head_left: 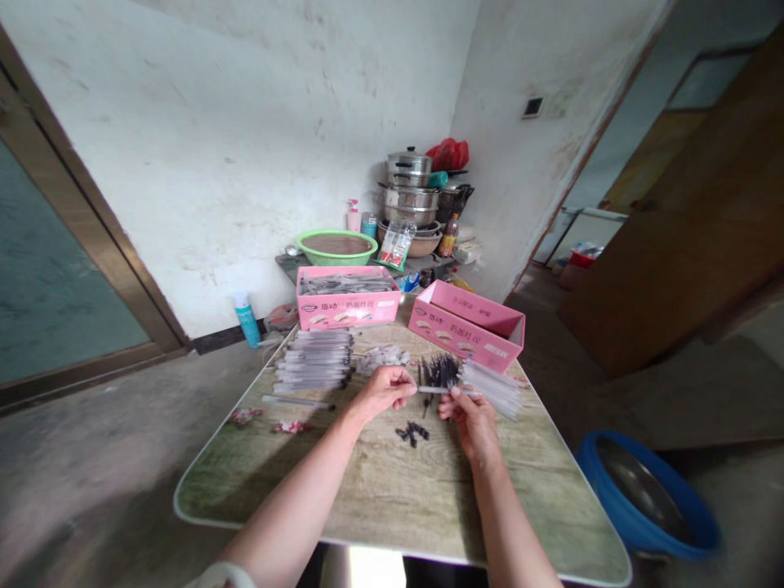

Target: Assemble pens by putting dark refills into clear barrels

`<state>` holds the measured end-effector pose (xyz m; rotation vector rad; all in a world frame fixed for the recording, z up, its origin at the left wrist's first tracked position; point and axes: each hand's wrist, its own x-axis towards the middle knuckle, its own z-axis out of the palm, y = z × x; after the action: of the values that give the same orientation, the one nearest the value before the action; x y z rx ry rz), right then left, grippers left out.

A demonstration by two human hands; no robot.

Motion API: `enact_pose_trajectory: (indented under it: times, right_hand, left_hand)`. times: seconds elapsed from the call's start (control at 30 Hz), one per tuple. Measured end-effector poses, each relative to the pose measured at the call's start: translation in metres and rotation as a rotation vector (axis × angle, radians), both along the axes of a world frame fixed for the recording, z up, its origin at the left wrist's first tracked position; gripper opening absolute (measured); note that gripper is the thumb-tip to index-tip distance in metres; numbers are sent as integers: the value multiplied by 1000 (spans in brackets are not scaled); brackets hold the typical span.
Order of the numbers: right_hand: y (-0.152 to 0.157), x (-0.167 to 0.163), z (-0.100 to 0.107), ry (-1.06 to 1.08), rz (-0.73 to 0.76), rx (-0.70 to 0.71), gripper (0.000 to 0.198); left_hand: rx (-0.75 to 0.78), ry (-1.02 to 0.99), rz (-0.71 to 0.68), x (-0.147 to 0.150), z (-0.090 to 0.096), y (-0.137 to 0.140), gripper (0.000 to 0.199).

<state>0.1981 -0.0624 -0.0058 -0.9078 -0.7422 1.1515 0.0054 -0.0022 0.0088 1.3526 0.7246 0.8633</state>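
Between my hands a slim, whitish translucent pen barrel (432,389) lies roughly level above the table. My left hand (387,388) pinches its left end, and the fingers of my right hand (471,418) are closed on the right end. Just beyond the right hand are a bunch of thin black pen parts (439,370) and a row of clear barrels (495,389). A heap of small whitish pieces (383,358) sits beyond the left hand. Several small black pen caps (412,433) lie nearer me. To the left are stacked pens (315,359) and one separate pen (298,402).
A pink box (349,310) full of pens stands at the table's back left, another pink box (469,336) at its back right. Behind are a green basin (338,258) and stacked steel pots (409,200). A blue tub (649,498) stands on the floor at right.
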Motion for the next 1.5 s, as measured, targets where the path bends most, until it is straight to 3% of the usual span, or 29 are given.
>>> enact_pose_trajectory:
  times: [0.1, 0.3, 0.4, 0.5, 0.7, 0.83, 0.93, 1.07, 1.17, 1.27, 1.37, 1.5]
  right_hand:
    - [0, 0, 0, 7, -7, -3, 24]
    - [0, -1, 1, 6, 2, 0, 24]
    - [-1, -1, 1, 1, 8, 2, 23]
    - [-1, -1, 1, 9, 8, 5, 23]
    - [-1, -2, 2, -2, 6, 0, 23]
    - [-1, -2, 2, 3, -13, -15, 24]
    - [0, 0, 2, 29, -29, -20, 24]
    - [1, 3, 1, 84, -58, -15, 23]
    - [0, 5, 1, 118, -54, -15, 24]
    - [-1, 5, 1, 96, -24, -28, 21]
    - [-1, 5, 1, 56, -5, -18, 21]
    - [0, 6, 1, 58, -18, -11, 25]
  left_hand:
    - [3, -121, 32, 1, 1, 1, 50]
    - [-13, 117, -19, 0, -2, -1, 48]
    - [25, 63, -23, 1, -3, -1, 42]
    - [16, -37, 34, 1, -2, 0, 50]
    - [-5, 164, 19, -1, -3, -2, 45]
    - [40, 145, -5, 1, -2, -3, 36]
    - [70, 19, 121, -3, -1, 4, 35]
    - [126, -36, 571, -18, -3, 21, 32]
    - [215, 119, 747, -28, -8, 29, 20]
    - [463, 365, 755, -33, -10, 29, 15]
    - [606, 616, 684, -36, -8, 25, 19]
    - [573, 867, 468, -38, -4, 19, 14]
